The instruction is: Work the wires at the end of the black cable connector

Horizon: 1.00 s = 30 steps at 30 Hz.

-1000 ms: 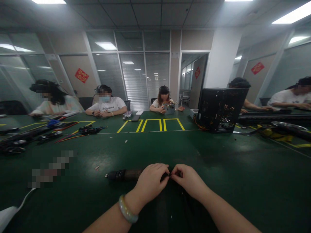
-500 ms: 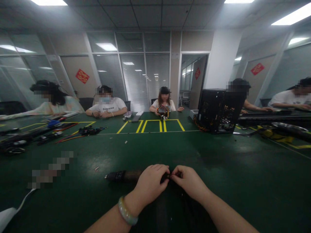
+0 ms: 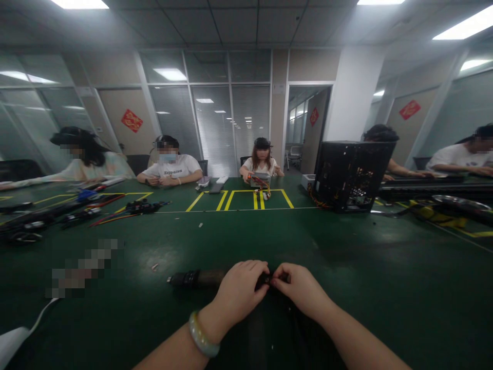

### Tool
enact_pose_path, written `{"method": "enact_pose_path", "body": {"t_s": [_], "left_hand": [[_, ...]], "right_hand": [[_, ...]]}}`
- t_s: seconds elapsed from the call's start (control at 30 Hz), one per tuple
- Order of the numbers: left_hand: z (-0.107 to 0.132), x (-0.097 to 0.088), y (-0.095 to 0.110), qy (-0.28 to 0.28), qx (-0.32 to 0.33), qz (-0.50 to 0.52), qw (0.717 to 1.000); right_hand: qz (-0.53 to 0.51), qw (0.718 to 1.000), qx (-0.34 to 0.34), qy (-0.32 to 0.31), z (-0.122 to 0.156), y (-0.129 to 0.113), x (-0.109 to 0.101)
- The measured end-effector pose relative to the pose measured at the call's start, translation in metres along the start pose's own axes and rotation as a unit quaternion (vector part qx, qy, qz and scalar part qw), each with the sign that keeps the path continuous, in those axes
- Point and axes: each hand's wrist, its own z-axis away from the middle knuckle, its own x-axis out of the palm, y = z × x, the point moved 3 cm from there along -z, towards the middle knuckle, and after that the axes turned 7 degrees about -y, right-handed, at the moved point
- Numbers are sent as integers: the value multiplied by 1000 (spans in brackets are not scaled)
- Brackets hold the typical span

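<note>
A long dark electric screwdriver [image 3: 208, 279] lies on the green table, its small metal tip pointing left. My left hand [image 3: 242, 288], with a pale bangle on the wrist, is closed around the tool's rear end and covers much of it. Right beside it, my right hand [image 3: 295, 285] pinches at that same end with thumb and forefinger together. What sits between those fingertips is too small and dark to make out. Both hands nearly touch each other.
A black computer case [image 3: 352, 174] stands at the back right. Cables and dark parts [image 3: 144, 206] lie at the left. Across the table, a person [image 3: 264, 159] handles a metal box with coloured wires [image 3: 260, 180]. Small scraps [image 3: 154, 267] lie on the tabletop.
My hands and the electric screwdriver stay almost where they were. Across the table, the person has tipped the wired metal box, and its wires now hang lower in front.
</note>
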Motion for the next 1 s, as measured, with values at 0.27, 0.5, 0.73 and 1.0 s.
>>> {"method": "enact_pose_path", "body": {"t_s": [0.27,0.5,0.73,1.0], "left_hand": [[0,1,-1,-4,8,13,1000],[0,1,1,1,8,2,1000],[1,0,1,-6,11,-2,1000],[0,0,1,4,15,-7,1000]], "right_hand": [[2,1000,5,-1,0,3,-1],[5,1000,-2,9,-1,4,0],[-2,1000,-3,13,-1,5,0],[-8,1000,1,9,-1,3,-2]]}}
